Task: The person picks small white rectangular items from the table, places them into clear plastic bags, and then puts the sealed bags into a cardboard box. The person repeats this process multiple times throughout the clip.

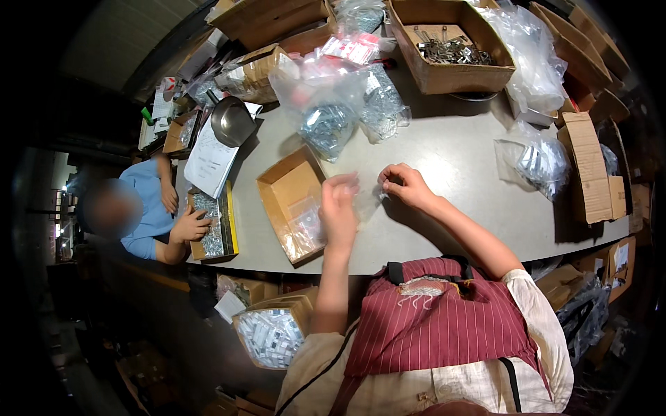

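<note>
Hands — left hand (338,208), right hand (406,186) — pinch small clear bag (366,201).

Wearer's clothing: a cream short-sleeved top (534,326) of light fabric, its sleeves ending above the elbow and both forearms bare. Over it a dark red apron (437,326) with thin pale vertical stripes and black straps at the upper edge. A pale frayed patch sits at the bib's centre. A thin black cable (316,378) runs down the left side of the chest.

The left hand (338,208) is motion-blurred; the small clear bag's (366,202) contents are unreadable.
</note>
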A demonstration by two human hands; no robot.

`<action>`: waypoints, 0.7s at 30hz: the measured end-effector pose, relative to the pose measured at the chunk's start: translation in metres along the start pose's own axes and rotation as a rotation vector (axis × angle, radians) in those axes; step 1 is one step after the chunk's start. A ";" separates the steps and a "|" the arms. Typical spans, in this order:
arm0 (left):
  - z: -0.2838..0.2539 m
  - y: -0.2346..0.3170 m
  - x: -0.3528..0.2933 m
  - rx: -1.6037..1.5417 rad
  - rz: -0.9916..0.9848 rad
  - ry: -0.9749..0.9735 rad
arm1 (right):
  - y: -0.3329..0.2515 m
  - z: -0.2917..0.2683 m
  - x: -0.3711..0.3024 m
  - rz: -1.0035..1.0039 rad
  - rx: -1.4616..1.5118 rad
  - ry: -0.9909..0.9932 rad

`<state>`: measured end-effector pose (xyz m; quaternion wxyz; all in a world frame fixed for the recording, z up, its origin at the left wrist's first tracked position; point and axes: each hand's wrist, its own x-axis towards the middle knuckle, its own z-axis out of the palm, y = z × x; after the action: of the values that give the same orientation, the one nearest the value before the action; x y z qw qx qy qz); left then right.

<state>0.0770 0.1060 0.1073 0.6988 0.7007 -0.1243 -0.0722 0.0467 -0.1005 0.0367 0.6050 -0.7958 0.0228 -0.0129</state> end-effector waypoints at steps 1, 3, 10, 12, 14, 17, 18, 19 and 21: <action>-0.005 0.001 0.001 0.020 0.003 0.031 | -0.002 0.002 0.004 -0.008 -0.011 0.008; -0.018 0.002 0.005 0.076 0.043 0.095 | -0.007 0.002 0.011 -0.123 -0.189 0.028; -0.093 -0.022 0.020 1.209 -0.016 0.329 | -0.003 -0.003 0.014 -0.309 -0.392 0.189; -0.111 -0.054 0.016 1.346 -0.142 0.234 | -0.001 -0.005 0.011 -0.288 -0.389 0.226; -0.115 -0.056 0.016 1.366 -0.214 0.125 | 0.001 -0.009 0.009 -0.277 -0.391 0.174; -0.118 -0.054 0.022 1.106 -0.249 0.078 | -0.001 -0.015 0.004 -0.241 -0.383 0.179; -0.121 -0.055 0.021 0.942 -0.268 0.141 | -0.001 -0.017 0.002 -0.235 -0.373 0.205; -0.119 -0.050 0.021 0.775 -0.287 0.198 | 0.001 -0.021 -0.001 -0.227 -0.365 0.232; -0.116 -0.039 0.017 0.742 -0.199 0.243 | 0.007 -0.032 -0.005 -0.176 -0.344 0.260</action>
<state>0.1283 0.2127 0.0713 0.3974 0.9176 0.0101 -0.0063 0.0396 -0.1334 0.0384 0.4488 -0.8779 0.0328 -0.1638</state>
